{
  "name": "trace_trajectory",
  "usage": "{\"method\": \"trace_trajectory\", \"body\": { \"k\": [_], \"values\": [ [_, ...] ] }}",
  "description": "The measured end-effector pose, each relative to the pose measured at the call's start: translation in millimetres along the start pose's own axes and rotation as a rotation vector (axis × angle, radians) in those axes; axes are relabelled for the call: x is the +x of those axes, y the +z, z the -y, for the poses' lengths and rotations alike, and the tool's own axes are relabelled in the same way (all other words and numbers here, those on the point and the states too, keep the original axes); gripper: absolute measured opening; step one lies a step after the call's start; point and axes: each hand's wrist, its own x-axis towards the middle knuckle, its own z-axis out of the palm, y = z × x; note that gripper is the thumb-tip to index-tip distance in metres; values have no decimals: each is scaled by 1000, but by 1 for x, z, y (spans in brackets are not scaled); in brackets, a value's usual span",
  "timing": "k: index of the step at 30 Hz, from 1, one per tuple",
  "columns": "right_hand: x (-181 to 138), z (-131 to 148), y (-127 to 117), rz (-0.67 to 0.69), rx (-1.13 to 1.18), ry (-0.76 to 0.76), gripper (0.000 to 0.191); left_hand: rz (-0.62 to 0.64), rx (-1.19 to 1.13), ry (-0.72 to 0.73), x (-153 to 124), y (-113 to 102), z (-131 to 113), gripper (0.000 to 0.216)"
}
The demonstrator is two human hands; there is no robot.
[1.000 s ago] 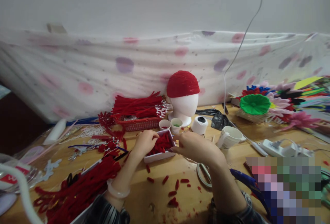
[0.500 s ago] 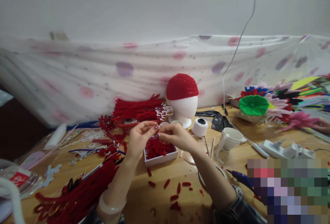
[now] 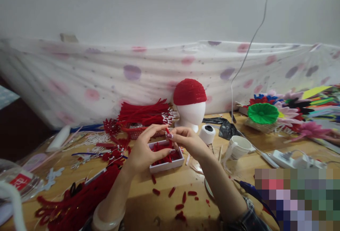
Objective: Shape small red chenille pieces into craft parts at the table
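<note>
Above a small white box (image 3: 166, 166) filled with short red fuzzy pieces, my two hands meet. My right hand (image 3: 187, 140) pinches a short red chenille piece (image 3: 168, 131) between thumb and fingers. My left hand (image 3: 146, 149) is open, thumb and fingers spread apart, its fingertips close to that piece and its thumb over the box. More short red chenille pieces (image 3: 184, 197) lie scattered on the wooden table in front of the box.
A white foam head (image 3: 191, 112) wearing a red wrapped cap (image 3: 190, 92) stands behind. Nearby are a white thread spool (image 3: 207, 134), a cup (image 3: 237, 147) and a power strip (image 3: 281, 158). Red chenille bundles (image 3: 87, 199) lie left; colourful flowers (image 3: 262, 113) stand right.
My left thumb has parted from its fingers and dropped toward the box. A red chenille piece now shows upright in my right fingers. The view has shifted slightly.
</note>
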Motion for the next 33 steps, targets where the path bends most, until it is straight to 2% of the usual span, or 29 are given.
{"method": "trace_trajectory", "body": {
  "k": [4,8,11,14,19,21,27,33],
  "values": [
    [-2,2,-1,-14,23,-11,29,-37,-134,51,3,-3,1,40],
    [-5,6,4,20,1,-61,30,-184,-334,28,7,-2,0,13],
    [-11,11,12,53,-40,-85,32,-237,-453,-27,8,2,0,13],
    [-19,14,17,37,-149,-154,30,-227,-464,-64,5,5,0,16],
    [-28,20,16,-78,-635,-400,18,-201,-356,-60,1,4,-4,16],
    [-29,20,15,-99,-748,-481,17,-177,-314,-57,1,3,-7,15],
    [-28,14,10,-39,-578,-466,16,-96,-298,46,2,0,-10,14],
    [-29,14,13,-52,-637,-553,17,-51,-318,70,3,-5,-5,9]
  ]
}}
